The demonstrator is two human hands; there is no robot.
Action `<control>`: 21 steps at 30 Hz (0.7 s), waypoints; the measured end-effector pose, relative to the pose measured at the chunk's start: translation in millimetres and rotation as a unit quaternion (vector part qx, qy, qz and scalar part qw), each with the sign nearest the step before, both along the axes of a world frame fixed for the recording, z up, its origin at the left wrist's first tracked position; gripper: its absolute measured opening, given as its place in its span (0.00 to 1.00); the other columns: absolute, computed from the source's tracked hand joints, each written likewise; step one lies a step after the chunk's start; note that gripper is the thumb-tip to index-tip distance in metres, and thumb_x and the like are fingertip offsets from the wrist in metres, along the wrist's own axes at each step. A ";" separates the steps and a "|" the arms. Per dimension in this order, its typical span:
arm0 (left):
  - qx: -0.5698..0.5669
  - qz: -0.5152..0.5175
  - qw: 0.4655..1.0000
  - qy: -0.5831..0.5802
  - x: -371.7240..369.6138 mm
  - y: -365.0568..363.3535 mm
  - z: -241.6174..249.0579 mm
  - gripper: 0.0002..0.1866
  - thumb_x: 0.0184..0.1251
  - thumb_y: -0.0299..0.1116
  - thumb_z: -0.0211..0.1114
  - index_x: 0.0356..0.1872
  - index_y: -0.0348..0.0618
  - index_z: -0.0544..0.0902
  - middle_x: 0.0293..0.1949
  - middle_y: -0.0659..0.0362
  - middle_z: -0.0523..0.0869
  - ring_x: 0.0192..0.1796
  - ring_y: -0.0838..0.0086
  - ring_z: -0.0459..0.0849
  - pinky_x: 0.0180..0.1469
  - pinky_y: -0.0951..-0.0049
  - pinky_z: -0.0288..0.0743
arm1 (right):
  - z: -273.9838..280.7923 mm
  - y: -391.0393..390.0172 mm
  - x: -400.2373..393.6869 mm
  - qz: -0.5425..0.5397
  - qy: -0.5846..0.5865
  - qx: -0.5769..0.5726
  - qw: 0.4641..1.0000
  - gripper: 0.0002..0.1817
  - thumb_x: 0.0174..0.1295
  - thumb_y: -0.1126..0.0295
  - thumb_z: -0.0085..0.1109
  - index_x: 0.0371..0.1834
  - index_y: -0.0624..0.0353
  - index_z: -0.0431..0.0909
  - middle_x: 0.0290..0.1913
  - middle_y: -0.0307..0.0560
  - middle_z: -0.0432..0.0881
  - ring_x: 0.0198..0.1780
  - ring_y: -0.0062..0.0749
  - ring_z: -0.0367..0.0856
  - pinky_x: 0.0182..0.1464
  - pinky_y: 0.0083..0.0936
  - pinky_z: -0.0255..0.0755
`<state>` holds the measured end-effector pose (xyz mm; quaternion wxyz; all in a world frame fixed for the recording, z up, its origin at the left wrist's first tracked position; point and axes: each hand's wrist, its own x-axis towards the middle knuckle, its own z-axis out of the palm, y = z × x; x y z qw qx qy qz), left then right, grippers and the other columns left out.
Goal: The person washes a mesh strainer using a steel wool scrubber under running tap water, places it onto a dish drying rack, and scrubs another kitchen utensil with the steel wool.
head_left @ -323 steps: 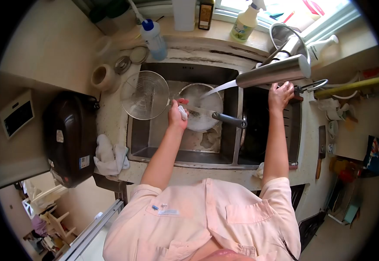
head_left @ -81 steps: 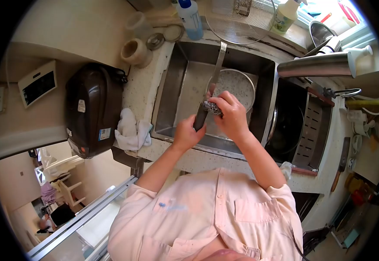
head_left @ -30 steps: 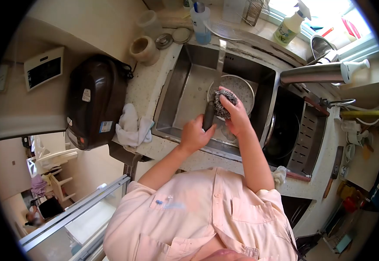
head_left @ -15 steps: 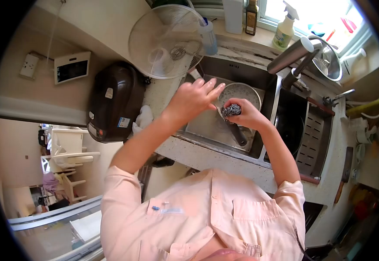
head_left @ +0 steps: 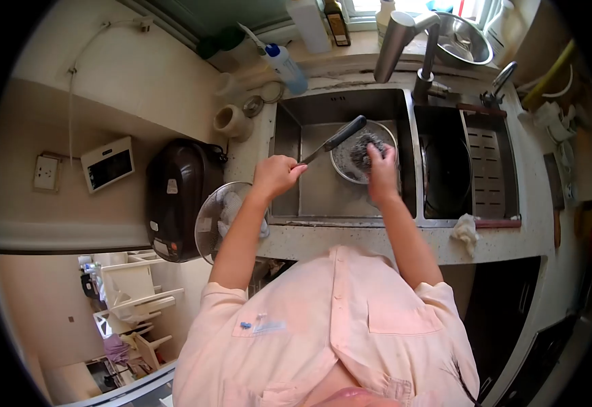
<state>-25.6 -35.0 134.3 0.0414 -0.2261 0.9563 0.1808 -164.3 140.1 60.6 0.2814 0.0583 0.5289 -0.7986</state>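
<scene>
Left of the left hand (head_left: 277,178), chairs (head_left: 130,285) are standing in a room (head_left: 31,298); the strainer (head_left: 208,220) is passing partly behind the forearm (head_left: 236,237), shaft clenched in this hand. Speckled tabletop (head_left: 309,240) is bordering the sink (head_left: 316,200). The right hand (head_left: 383,171), curled and blurred, is gripping the scourer (head_left: 362,146) over a round vessel (head_left: 345,171).

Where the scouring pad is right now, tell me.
In the head view, the scouring pad is in the right hand, over the round vessel in the larger basin, just right of the strainer's dark handle.
</scene>
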 end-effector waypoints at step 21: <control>0.407 0.184 0.893 -0.063 23.6 29.4 -48.1 0.25 0.65 0.51 0.56 0.13 0.46 0.73 0.12 0.67 0.70 0.15 0.84 0.62 0.19 0.80 0.52 | -41.7 1.0 52.3 0.004 0.621 0.108 0.776 0.17 0.36 0.83 0.56 0.34 0.58 0.72 0.40 0.49 0.77 0.43 0.48 0.74 0.45 0.36 0.70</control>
